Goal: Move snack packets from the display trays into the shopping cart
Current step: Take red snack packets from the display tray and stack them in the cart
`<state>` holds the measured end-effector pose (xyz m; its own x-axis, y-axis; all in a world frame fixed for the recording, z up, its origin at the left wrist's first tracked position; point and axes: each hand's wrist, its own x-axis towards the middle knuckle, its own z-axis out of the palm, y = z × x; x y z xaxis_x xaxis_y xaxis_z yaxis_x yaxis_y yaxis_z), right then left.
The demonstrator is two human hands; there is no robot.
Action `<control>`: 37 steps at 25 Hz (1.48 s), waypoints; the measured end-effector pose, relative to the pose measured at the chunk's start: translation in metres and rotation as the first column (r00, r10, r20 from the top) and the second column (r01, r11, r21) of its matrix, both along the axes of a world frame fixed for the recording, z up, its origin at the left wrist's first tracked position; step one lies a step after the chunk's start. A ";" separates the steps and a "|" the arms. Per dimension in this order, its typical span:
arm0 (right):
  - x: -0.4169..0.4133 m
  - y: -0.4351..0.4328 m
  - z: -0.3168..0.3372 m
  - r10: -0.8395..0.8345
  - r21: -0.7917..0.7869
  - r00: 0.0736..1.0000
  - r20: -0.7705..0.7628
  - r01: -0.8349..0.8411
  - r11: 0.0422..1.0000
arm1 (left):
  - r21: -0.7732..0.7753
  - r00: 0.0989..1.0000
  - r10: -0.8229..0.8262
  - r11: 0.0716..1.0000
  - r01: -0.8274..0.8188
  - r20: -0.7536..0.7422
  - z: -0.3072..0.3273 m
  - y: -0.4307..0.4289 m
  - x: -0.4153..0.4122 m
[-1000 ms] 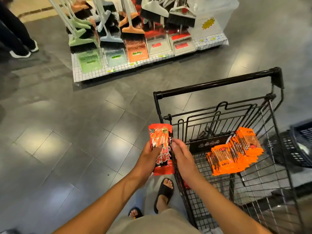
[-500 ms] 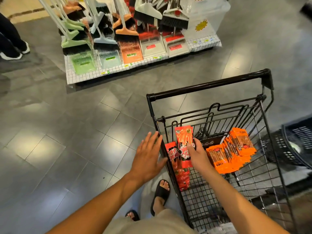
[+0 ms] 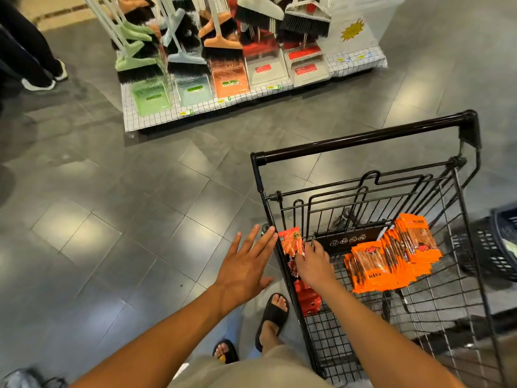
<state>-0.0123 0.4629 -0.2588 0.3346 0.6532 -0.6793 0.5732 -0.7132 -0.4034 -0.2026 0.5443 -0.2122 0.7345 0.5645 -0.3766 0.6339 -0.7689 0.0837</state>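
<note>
Red snack packet (image 3: pixel 291 242) is grasped by the right hand (image 3: pixel 314 266) inside the shopping cart (image 3: pixel 363 141). The left hand (image 3: pixel 244 266) is spread, released, just outside it.

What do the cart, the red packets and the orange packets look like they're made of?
Cart: metal wire and tube with a black semi-gloss coating, judging by the thin welded grid and the highlights along the handle bar.
Red packets: probably glossy printed plastic film; the surface glints.
Orange packets: similar film, seemingly with a clear window showing sticks inside.
</note>
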 end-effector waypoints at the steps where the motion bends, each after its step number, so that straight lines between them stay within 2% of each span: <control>1: 0.002 0.000 -0.011 -0.013 0.002 0.997 -0.075 0.013 1.000 | -0.002 1.000 0.000 1.000 0.000 0.002 -0.001 0.000 0.000; 3: 0.011 -0.005 -0.047 0.007 0.020 0.991 -0.133 -0.004 1.000 | -0.016 1.000 0.008 1.000 -0.008 0.002 0.000 0.000 0.000; 5: 0.015 -0.001 -0.042 -0.080 -0.028 0.976 -0.204 0.076 0.997 | -0.053 0.999 0.031 0.998 -0.030 0.016 0.005 0.000 0.002; 8: 0.009 0.003 0.014 -0.169 -0.001 0.980 -0.107 0.170 0.986 | -0.134 0.987 0.105 0.987 -0.088 0.125 0.017 -0.002 0.003; 12: 0.002 -0.020 0.046 -0.262 0.188 0.964 -0.044 0.265 0.946 | -0.179 0.968 0.138 0.979 -0.101 0.208 0.032 -0.010 -0.011; 18: -0.049 -0.104 0.087 -0.475 0.495 0.878 -0.064 0.441 0.749 | -0.241 0.961 -0.001 0.968 0.071 0.278 0.052 -0.037 -0.069; 26: -0.206 -0.255 0.095 -0.677 0.553 0.736 -0.002 0.565 0.612 | -0.243 0.857 -0.234 0.895 0.374 0.459 0.046 -0.101 -0.152; 29: -0.274 -0.322 0.090 -0.760 0.509 0.649 -0.033 0.665 0.546 | -0.287 0.827 -0.334 0.824 0.489 0.452 0.035 -0.143 -0.175; 31: -0.309 -0.357 0.087 -0.821 0.498 0.567 -0.059 0.730 0.468 | -0.301 0.802 -0.424 0.769 0.564 0.420 0.030 -0.169 -0.182; 34: -0.351 -0.410 0.084 -0.916 0.494 0.392 -0.082 0.814 0.304 | -0.327 0.729 -0.579 0.653 0.683 0.365 0.024 -0.216 -0.182; 37: -0.396 -0.465 0.081 -0.965 0.544 0.255 -0.054 0.818 0.186 | -0.351 0.613 -0.718 0.510 0.785 0.330 0.025 -0.273 -0.173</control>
<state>-0.4080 -0.0021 -0.1779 0.9698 -0.0770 -0.2313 -0.2291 -0.6122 -0.7567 -0.3756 0.2715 -0.1868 0.8624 -0.4179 -0.2858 -0.2082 -0.8073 0.5521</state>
